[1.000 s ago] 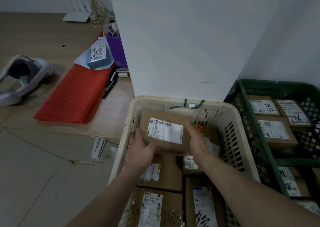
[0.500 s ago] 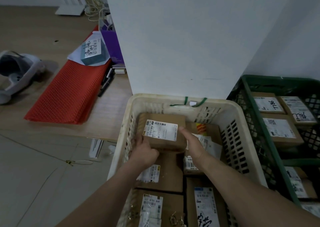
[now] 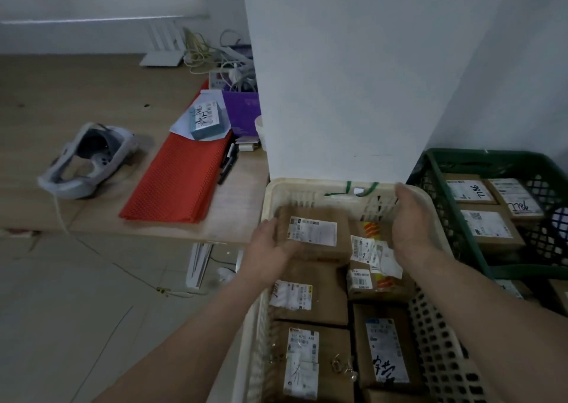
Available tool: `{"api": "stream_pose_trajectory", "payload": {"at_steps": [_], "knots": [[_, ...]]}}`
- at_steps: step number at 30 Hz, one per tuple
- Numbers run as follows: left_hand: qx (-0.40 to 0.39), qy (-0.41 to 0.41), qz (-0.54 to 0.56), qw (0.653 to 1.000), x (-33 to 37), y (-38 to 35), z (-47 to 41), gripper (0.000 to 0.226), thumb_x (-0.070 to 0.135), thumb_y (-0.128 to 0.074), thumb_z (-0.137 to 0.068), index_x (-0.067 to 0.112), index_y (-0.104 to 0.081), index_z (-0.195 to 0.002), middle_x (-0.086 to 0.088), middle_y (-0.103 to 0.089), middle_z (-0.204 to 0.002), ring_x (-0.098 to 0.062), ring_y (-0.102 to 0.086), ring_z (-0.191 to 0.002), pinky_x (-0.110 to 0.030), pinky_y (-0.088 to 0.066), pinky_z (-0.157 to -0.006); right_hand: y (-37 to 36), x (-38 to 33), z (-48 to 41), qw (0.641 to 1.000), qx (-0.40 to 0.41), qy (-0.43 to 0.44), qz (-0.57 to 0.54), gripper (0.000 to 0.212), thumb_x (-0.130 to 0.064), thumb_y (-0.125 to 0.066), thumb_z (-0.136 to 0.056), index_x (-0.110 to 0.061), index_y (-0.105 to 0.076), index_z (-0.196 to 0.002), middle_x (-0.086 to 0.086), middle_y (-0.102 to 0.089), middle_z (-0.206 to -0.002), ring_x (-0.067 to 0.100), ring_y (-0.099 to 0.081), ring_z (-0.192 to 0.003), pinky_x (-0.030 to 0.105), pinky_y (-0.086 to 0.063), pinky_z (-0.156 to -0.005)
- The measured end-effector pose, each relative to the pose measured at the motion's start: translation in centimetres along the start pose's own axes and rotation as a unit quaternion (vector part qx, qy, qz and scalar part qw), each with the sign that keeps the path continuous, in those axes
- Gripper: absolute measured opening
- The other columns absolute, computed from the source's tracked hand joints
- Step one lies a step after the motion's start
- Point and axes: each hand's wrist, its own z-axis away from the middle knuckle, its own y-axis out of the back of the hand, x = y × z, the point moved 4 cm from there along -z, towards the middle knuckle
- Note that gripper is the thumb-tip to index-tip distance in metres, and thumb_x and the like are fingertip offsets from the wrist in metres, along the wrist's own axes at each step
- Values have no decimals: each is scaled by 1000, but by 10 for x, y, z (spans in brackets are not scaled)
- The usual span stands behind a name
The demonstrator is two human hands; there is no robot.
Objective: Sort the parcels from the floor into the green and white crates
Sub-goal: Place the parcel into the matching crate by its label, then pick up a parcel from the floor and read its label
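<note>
A brown cardboard parcel (image 3: 313, 233) with a white label lies at the far left inside the white crate (image 3: 310, 187), on top of other parcels. My left hand (image 3: 267, 252) rests against the parcel's left edge, fingers loosely around it. My right hand (image 3: 412, 218) hovers open above the crate's far right corner, apart from the parcel. Several more labelled parcels fill the white crate, among them one with black handwriting (image 3: 385, 349). The green crate (image 3: 455, 218) to the right holds several labelled parcels too.
A low wooden platform (image 3: 101, 101) lies to the left with a red mesh mat (image 3: 181, 181), a white headset (image 3: 89, 157), a small teal box (image 3: 206, 120) and a purple box (image 3: 242, 110). A white pillar (image 3: 353, 74) rises behind the crates. Tiled floor (image 3: 76, 310) lies at lower left.
The parcel has come down onto the stack in the white crate. My right hand has let go of it and lifted away to the right. My left hand stays at its left edge.
</note>
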Motion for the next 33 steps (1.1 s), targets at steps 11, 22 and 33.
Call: {"api": "stream_pose_trajectory", "payload": {"at_steps": [11, 22, 33], "knots": [[130, 0, 65, 989, -10, 110, 113, 69, 41, -62, -95, 21, -35, -155, -3, -34, -160, -22, -37, -143, -38, -32, -115, 50, -90, 79, 984, 52, 131, 112, 33, -13, -41, -108, 1, -62, -129, 25, -62, -128, 39, -56, -115, 20, -27, -76], [251, 65, 53, 964, -57, 131, 285, 67, 41, -60, -96, 21, -35, -155, -4, -34, -160, -24, -35, -144, -41, -31, -114, 80, -99, 175, 973, -4, 197, 124, 31, -33, -51, -101, -14, -56, -77, -6, -48, -74, 13, -44, -76, 30, -29, -67], [262, 40, 52, 963, -57, 114, 389, 67, 40, -60, -97, 19, -35, -155, -5, -34, -161, -24, -34, -145, -39, -29, -114, 125, -103, 273, 942, -31, 257, 215, 40, -27, -45, -108, 4, -65, -124, 4, -57, -99, 21, -50, -93, 18, -30, -74]]}}
